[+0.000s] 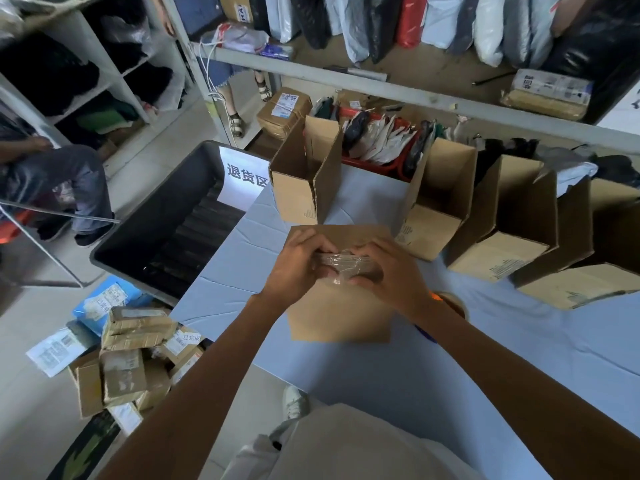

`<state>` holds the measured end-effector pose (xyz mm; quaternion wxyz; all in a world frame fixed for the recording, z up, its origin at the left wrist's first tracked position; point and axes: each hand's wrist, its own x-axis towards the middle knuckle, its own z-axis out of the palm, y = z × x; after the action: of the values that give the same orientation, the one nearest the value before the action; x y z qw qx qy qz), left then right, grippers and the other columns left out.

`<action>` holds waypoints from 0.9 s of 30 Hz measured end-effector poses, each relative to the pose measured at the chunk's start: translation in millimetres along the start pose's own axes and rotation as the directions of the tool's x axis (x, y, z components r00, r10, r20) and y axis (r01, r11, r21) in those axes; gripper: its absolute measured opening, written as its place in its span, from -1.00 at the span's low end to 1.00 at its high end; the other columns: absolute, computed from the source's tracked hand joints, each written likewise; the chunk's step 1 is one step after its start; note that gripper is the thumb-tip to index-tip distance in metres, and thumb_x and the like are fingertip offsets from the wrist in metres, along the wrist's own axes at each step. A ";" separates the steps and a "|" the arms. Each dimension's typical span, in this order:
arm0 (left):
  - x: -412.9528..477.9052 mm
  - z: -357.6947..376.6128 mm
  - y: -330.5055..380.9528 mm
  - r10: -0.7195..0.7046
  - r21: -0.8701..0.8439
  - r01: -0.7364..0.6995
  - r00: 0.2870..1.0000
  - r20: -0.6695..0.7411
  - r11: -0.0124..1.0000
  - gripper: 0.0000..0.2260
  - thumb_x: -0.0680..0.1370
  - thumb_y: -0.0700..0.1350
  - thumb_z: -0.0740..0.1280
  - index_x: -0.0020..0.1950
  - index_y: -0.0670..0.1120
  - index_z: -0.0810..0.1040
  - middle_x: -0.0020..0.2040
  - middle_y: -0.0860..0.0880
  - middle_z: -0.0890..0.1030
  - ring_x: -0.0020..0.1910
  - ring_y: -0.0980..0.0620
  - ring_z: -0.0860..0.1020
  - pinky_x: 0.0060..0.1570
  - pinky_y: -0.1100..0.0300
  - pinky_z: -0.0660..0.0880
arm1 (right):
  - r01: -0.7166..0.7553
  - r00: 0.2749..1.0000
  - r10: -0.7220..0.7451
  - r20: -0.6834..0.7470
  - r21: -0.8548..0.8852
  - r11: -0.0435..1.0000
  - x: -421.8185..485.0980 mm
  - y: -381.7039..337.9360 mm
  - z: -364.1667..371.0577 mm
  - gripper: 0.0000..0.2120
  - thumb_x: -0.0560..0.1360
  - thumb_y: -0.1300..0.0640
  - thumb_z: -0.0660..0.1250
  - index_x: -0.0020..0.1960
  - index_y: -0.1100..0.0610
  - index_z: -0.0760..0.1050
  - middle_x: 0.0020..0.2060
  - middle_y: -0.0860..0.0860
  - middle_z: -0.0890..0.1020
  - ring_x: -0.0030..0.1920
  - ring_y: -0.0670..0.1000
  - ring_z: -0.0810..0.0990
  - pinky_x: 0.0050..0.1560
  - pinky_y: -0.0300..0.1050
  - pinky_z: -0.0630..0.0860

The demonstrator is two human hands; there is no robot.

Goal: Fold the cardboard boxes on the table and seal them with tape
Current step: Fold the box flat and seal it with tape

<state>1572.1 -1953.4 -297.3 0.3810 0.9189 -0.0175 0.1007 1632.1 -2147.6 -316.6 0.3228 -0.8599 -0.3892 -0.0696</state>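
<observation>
Bench [519, 358]: 1. Open cardboard boxes [298, 202], back row: 4 countable; far right edge unclear. Closed box [339, 313], centre: 1. Tape roll [346, 266]: 1. Black bin [166, 202]: 1.

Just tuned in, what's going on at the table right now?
A person's left hand and right hand both pinch a strip of clear tape just above the closed box on the table. Whether it touches the box yet is unclear. Several open boxes sit along the far side. What looks like a tape roll peeks out behind the right wrist.
</observation>
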 end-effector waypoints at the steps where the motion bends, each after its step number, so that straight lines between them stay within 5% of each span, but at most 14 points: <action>1: 1.2 -3.3 -0.6 0.011 0.008 -0.012 0.999 0.034 1.000 -0.64 0.23 -0.22 0.58 -0.03 -0.05 0.59 -0.10 0.05 0.51 -0.02 0.01 0.43 -0.05 0.18 0.42 | -0.004 1.000 0.003 0.024 0.017 1.000 1.3 0.8 -4.2 -0.56 0.26 -0.02 0.51 0.06 0.14 0.55 0.00 -0.01 0.59 0.05 0.05 0.53 0.02 -0.12 0.44; 5: -0.9 -9.1 -2.7 0.050 0.117 -0.062 0.993 0.105 0.991 -0.44 0.19 -0.37 0.52 0.15 -0.05 0.57 0.00 0.11 0.45 0.08 -0.01 0.42 0.03 0.17 0.44 | -0.126 0.992 0.123 0.037 0.091 0.988 14.1 -6.6 -11.9 -0.54 0.16 -0.03 0.59 -0.01 0.08 0.55 -0.09 -0.09 0.55 -0.04 -0.03 0.52 -0.09 -0.20 0.41; 10: -2.1 -3.5 3.3 0.059 0.123 -0.059 0.998 0.002 0.991 -0.60 0.27 -0.10 0.57 0.08 0.00 0.61 -0.09 0.15 0.44 0.01 0.01 0.46 -0.05 0.20 0.43 | -0.118 0.986 0.103 -0.132 -0.113 0.987 20.9 -22.6 -1.1 -0.57 0.20 -0.28 0.33 -0.26 0.10 0.50 -0.29 -0.04 0.53 -0.26 0.06 0.49 -0.33 -0.13 0.39; 13: -1.1 -4.3 1.5 0.070 0.122 -0.064 0.997 -0.046 0.990 -0.68 0.33 -0.14 0.52 0.07 0.01 0.63 -0.11 0.20 0.39 -0.01 0.08 0.47 -0.13 0.22 0.46 | -0.055 0.997 0.048 -0.055 -0.127 0.990 15.5 -14.8 -5.6 -0.65 0.31 -0.19 0.30 -0.13 0.07 0.57 -0.20 -0.04 0.57 -0.16 0.07 0.55 -0.22 -0.11 0.44; 18: 2.5 -9.5 -5.8 0.098 0.082 -0.100 0.995 0.018 0.992 -0.59 0.30 -0.21 0.54 0.12 -0.04 0.62 0.00 0.11 0.49 0.07 0.05 0.48 -0.02 0.22 0.48 | -0.133 0.984 0.121 0.130 0.090 0.987 12.3 1.4 -21.3 -0.61 0.35 0.05 0.44 0.15 0.11 0.60 0.07 0.06 0.63 0.14 0.08 0.56 0.14 0.09 0.50; 23: 2.7 0.1 -2.8 0.049 0.102 -0.050 0.999 0.018 0.994 -0.43 0.16 -0.13 0.61 0.14 -0.03 0.57 0.03 0.09 0.49 0.11 -0.01 0.43 0.06 0.09 0.45 | -0.225 0.974 0.219 -0.055 -0.151 0.963 23.1 -24.4 -9.4 -0.53 0.10 -0.20 0.51 -0.15 0.07 0.54 -0.17 -0.07 0.59 -0.07 0.01 0.55 -0.20 -0.16 0.41; 27: 1.4 -4.9 -9.2 0.104 0.120 -0.117 0.989 0.104 0.986 -0.35 0.17 -0.31 0.55 0.24 -0.08 0.51 0.11 0.00 0.48 0.14 -0.06 0.40 0.09 0.07 0.44 | -0.110 0.992 0.095 -0.084 -0.203 0.973 22.8 -19.5 0.1 -0.54 0.13 -0.19 0.41 -0.18 0.13 0.44 -0.23 0.00 0.53 -0.18 0.10 0.50 -0.18 -0.09 0.34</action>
<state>1573.7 -1943.4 -300.1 0.3147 0.9426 -0.0806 0.0776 1633.8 -2123.8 -298.5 0.2488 -0.9047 -0.3226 -0.1249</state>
